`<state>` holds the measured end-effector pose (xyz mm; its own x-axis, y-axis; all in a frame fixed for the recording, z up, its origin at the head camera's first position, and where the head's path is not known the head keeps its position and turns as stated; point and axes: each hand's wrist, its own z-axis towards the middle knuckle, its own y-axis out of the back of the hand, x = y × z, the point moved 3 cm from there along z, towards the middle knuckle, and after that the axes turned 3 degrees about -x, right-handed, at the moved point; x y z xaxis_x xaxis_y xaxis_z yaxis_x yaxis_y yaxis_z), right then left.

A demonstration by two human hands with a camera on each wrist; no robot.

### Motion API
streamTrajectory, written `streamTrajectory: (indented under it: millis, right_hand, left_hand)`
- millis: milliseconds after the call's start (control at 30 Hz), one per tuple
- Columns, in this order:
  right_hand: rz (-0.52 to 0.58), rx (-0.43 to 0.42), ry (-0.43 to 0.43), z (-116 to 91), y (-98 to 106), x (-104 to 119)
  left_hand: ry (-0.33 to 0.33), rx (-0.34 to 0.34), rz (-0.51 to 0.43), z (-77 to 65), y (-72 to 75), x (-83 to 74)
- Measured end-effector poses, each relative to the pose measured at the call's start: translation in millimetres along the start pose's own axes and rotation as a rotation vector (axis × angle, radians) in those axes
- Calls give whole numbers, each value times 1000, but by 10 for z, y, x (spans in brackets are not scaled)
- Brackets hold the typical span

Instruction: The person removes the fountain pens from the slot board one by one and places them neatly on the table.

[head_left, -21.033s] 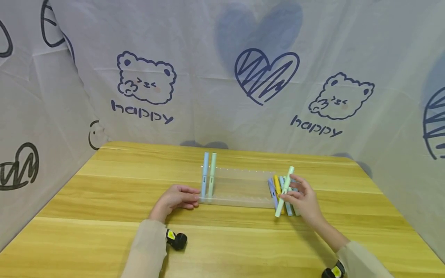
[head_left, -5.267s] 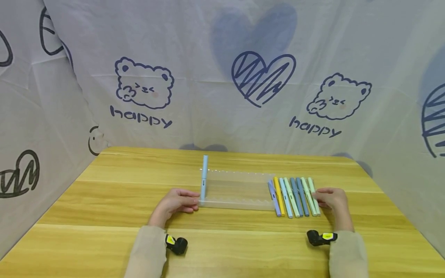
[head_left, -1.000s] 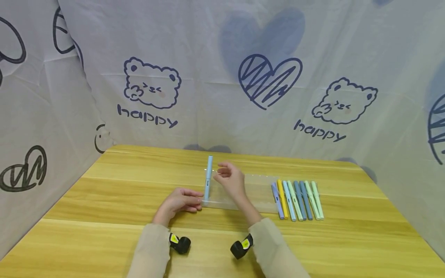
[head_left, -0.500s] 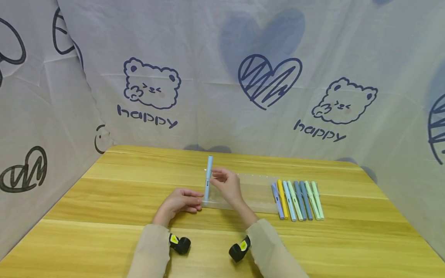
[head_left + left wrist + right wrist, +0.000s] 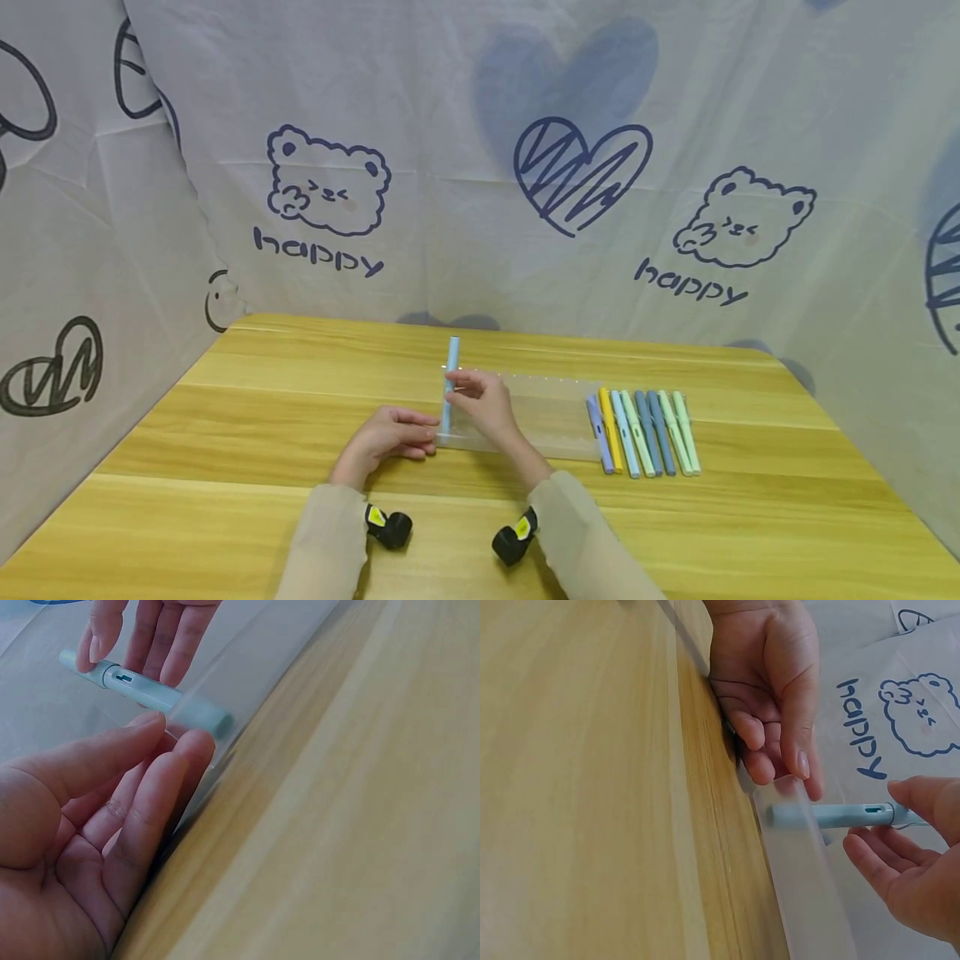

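A light blue pen (image 5: 453,354) stands upright at the left end of a clear plastic pen holder (image 5: 547,417). My right hand (image 5: 483,407) pinches it near the middle, thumb on one side and fingers on the other; the right wrist view shows the thumb by the cap joint of the pen (image 5: 832,816). The pen's lower end sits behind the holder's frosted front lip (image 5: 802,885). My left hand (image 5: 390,433) holds the holder's near left corner between thumb and fingers, as the left wrist view shows of that hand (image 5: 97,802).
To the right of the holder, several pens lie side by side on the wooden table (image 5: 300,358): a purple pen (image 5: 600,437), a yellow pen (image 5: 611,433), and blue and green ones. A printed cloth (image 5: 450,250) hangs behind the table.
My right hand has moved left and down onto the light blue pen and now pinches it. Earlier it was at the pen row's right end; a green pen has left the holder. The left hand stays put.
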<state>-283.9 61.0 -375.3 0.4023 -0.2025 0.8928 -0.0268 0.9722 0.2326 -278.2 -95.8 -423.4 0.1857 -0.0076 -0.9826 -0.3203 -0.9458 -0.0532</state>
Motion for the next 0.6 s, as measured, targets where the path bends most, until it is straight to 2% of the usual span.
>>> streamTrajectory:
  millis: [233, 600]
  right_hand:
    - [42, 56, 17, 0, -13, -25]
    - [9, 100, -6, 15, -43, -74]
  left_hand:
    - [3, -2, -6, 4, -2, 2]
    - [3, -4, -3, -2, 2, -2]
